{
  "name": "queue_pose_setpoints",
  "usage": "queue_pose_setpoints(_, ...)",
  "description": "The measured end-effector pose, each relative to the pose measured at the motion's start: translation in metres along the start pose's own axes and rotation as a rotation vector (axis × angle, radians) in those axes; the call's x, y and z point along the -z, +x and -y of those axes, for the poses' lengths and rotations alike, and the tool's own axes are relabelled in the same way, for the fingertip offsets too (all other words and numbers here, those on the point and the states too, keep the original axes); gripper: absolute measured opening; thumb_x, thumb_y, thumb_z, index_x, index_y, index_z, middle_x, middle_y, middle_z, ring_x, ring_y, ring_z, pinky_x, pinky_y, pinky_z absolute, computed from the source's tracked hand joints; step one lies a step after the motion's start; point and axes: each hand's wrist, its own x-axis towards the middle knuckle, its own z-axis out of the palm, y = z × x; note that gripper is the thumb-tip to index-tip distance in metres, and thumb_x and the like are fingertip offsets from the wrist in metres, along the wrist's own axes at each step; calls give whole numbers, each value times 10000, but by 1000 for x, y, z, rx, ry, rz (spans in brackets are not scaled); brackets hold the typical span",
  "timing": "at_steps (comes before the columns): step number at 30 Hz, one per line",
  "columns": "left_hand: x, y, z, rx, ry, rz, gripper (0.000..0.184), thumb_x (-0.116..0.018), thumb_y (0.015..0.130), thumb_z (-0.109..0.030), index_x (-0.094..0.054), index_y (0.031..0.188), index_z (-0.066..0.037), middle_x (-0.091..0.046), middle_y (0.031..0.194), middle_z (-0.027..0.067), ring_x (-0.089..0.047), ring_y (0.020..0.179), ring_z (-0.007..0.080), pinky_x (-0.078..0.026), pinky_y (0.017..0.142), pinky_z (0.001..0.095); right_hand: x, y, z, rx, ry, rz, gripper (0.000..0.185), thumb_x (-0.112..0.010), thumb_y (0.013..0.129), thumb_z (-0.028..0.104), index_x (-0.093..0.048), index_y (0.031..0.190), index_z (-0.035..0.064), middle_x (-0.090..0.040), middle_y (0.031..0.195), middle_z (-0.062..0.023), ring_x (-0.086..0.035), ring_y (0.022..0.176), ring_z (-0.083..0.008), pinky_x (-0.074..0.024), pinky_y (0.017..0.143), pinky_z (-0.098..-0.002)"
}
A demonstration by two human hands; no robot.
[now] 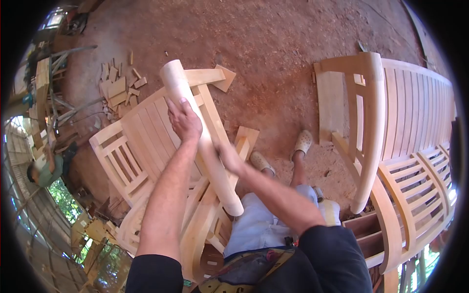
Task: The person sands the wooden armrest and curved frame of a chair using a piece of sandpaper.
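A pale, unpainted wooden chair or bench stands in front of me, its wide rounded armrest running diagonally towards my lap. My left hand grips the armrest near its upper middle, thumb on top and fingers over the left side. Lower down, my right hand is against the armrest's right side, smeared by motion. A dark patch shows at its fingers, but I cannot make out whether it holds anything. Beyond the armrest lie the slatted seat and the barred far side.
A second slatted wooden bench stands at the right, its curved armrest facing me. Wood offcuts lie heaped on the reddish dirt floor. Wood scraps sit under the chair's legs. Another person is at far left.
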Motion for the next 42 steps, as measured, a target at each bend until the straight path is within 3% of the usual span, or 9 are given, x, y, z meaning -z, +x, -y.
queue_pose_setpoints(3, 5, -2, -6, 30, -22, 30, 785, -381, 1053, -534, -282, 1598, 22, -446, 1517, 321, -453, 1398, 463, -351, 1176, 513, 6, 118, 76, 187, 30, -78, 276, -478, 988, 176, -634, 1018, -50, -668, 945, -290, -640, 855, -277, -501, 803, -476)
queue_pose_setpoints(8, 4, 1, -3, 32, -23, 41, 779, -380, 1058, -524, -288, 1589, 38, -424, 1540, 326, -435, 1417, 463, -340, 1188, 510, 10, 54, 87, 330, 128, -68, 296, -474, 1020, 178, -639, 1113, -49, -703, 1026, -263, -659, 943, -256, -519, 859, -422)
queue_pose_setpoints(13, -1, -1, -1, 14, -2, -15, 784, -383, 1061, -525, -294, 1576, 59, -405, 1555, 332, -412, 1433, 469, -326, 1199, 516, 0, -7, -15, -119, 190, -39, 351, -431, 1015, 195, -694, 1036, -37, -656, 854, -158, -611, 860, -222, -495, 798, -415)
queue_pose_setpoints(18, -1, 1, 0, -3, -27, 0, 790, -387, 1058, -535, -307, 1562, 67, -439, 1522, 332, -419, 1420, 475, -331, 1191, 524, 8, 119, 114, 160, 40, -139, 374, -432, 1015, 214, -664, 986, -78, -686, 890, -233, -646, 879, -243, -509, 841, -433)
queue_pose_setpoints(22, -2, 0, -2, -10, -21, -18, 764, -376, 1064, -526, -330, 1540, 70, -449, 1505, 331, -431, 1403, 475, -347, 1175, 533, -1, 99, 55, 366, 222, -59, 392, -399, 1043, 234, -660, 1066, -58, -688, 940, -252, -658, 915, -245, -505, 852, -437)
queue_pose_setpoints(25, -1, 0, -2, -11, -18, -26, 760, -381, 1065, -521, -325, 1546, 65, -439, 1509, 332, -431, 1401, 475, -350, 1174, 533, -4, -4, 2, -5, 201, -72, 439, -365, 1045, 236, -666, 1221, -31, -714, 1017, -77, -619, 999, -172, -478, 924, -349)
queue_pose_setpoints(36, -1, -1, -3, -3, -24, -5, 769, -395, 1061, -515, -321, 1545, 78, -446, 1502, 338, -427, 1405, 472, -348, 1174, 528, 2, 88, 87, 140, 157, -131, 412, -395, 1031, 219, -662, 1208, -40, -703, 979, -185, -630, 968, -207, -511, 866, -404)
queue_pose_setpoints(39, -2, -2, -1, -8, -22, -21, 777, -403, 1054, -513, -325, 1541, 88, -437, 1510, 345, -423, 1412, 467, -342, 1182, 524, -8, 22, -24, -70, 295, 8, 531, -378, 1012, 250, -573, 1427, -18, -569, 874, 1, -527, 800, -127, -433, 734, -353)
queue_pose_setpoints(42, -1, 0, -3, -12, -16, -39, 770, -408, 1054, -507, -330, 1539, 86, -452, 1499, 338, -429, 1406, 465, -343, 1181, 523, -2, 8, -26, -152, 278, 53, 404, -391, 1014, 224, -683, 1167, -8, -594, 911, -7, -528, 822, -120, -435, 741, -340)
